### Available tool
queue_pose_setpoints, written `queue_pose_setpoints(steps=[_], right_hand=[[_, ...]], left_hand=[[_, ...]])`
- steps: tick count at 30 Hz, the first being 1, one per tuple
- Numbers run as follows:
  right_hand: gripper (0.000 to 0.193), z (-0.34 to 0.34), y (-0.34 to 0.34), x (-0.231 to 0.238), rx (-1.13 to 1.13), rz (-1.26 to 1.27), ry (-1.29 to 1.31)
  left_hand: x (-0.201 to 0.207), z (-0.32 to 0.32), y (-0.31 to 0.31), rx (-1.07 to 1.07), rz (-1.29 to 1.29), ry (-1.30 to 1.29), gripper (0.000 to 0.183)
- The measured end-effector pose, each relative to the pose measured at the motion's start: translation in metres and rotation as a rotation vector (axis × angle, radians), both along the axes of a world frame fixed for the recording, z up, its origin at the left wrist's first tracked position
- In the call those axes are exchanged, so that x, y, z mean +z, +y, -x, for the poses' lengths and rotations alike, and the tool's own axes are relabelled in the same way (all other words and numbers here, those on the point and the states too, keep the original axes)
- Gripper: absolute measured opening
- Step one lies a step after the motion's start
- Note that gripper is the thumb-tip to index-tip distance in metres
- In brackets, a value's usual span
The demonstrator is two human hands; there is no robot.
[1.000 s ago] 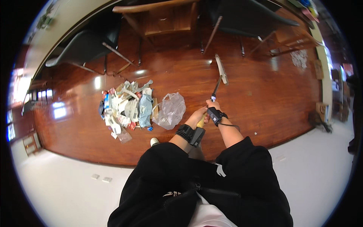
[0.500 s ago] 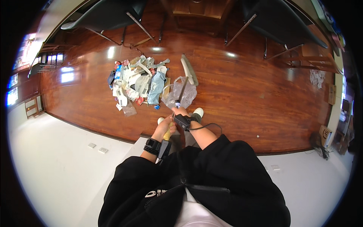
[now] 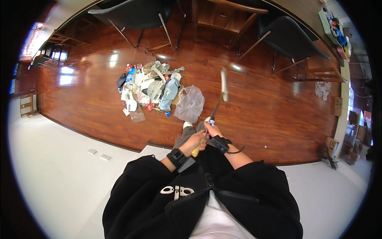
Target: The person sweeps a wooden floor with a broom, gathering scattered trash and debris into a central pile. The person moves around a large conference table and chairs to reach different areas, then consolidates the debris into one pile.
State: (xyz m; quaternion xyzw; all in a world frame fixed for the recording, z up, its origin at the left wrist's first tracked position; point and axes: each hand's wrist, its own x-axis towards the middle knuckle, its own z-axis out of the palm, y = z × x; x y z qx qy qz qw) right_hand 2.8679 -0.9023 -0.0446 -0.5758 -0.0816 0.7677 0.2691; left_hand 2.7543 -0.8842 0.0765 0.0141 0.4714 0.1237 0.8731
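Both hands are closed around the handle of a broom. My left hand grips it close to its yellow end, near my body. Farther along the shaft is my right hand, fingers wrapped round it. The pale broom head points away from me, right of a crumpled clear plastic bag; whether it touches the floor I cannot tell. Left of the bag lies a heap of litter, with paper, plastic pieces and a light blue crumpled sheet.
Black chairs with metal legs and a wooden chair line the far side of the brown wood floor. More crumpled clear plastic lies at the right, near cardboard boxes. A white wall runs along the near left.
The broom has swung to the right, from beside the plastic bag to well right of it. Both hands moved right with it, and the view shifted somewhat.
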Motion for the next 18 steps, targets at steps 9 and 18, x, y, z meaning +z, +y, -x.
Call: queue_pose_setpoints(steps=[9,18], right_hand=[[0.036,0.034,-0.063,-0.057,0.052,0.255,0.168],[0.034,0.079,-0.006,-0.049,0.425,0.092,0.181]], left_hand=[[-0.067,0.037,-0.038,-0.216,0.09,0.049,0.023],[-0.062,0.08,-0.02,-0.128,-0.149,0.163,0.02]])
